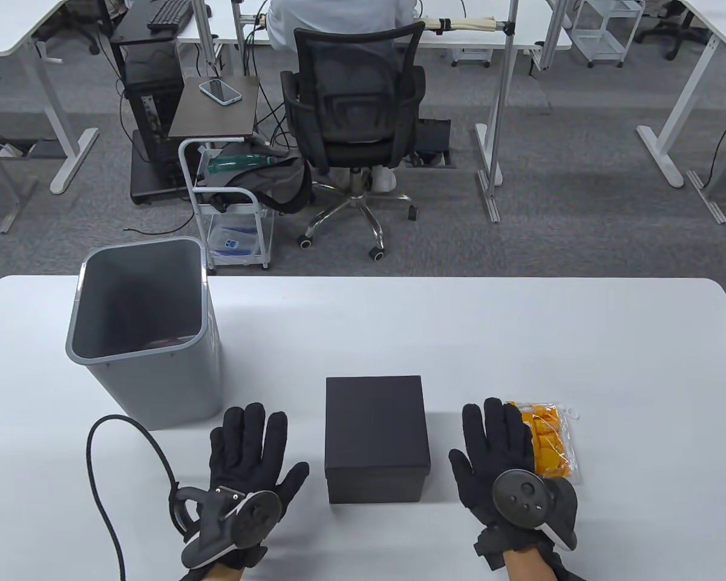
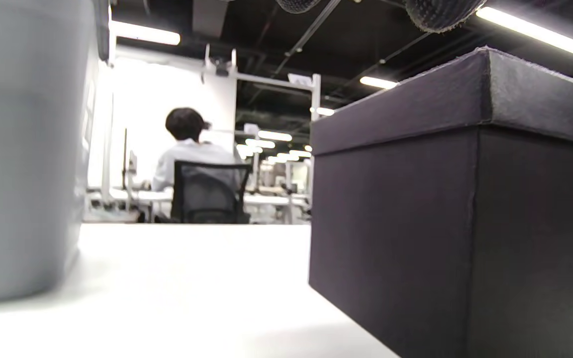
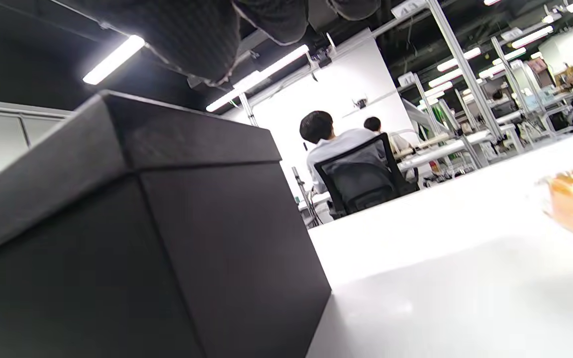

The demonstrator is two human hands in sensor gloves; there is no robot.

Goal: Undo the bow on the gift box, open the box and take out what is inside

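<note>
- My left hand lies flat on the white table, fingers straight and spread, grasping nothing. It rests to the left of the black gift box, apart from it.
- My right hand lies flat in the same way on the right of the box, fingers released and straight. Its outer edge sits just beside, possibly over the edge of, a clear bag of orange pieces; I cannot tell whether they touch.
- The box stands upright near the front edge of the table, between my two hands. Its lid is seated square on the base in both wrist views.
- No ribbon or bow shows on the box in any view. I judge the untying step complete.
- The bag of orange pieces lies on the table outside the box, on its right. I judge this to be the contents, already taken out, with the lid replaced after removal.
- A grey bin stands at the far left of the table. A dark reddish item lies at its bottom; I cannot tell whether it is the ribbon.
- Status estimate: all three steps appear finished. Both hands are idle, and nothing seems left to do.
</note>
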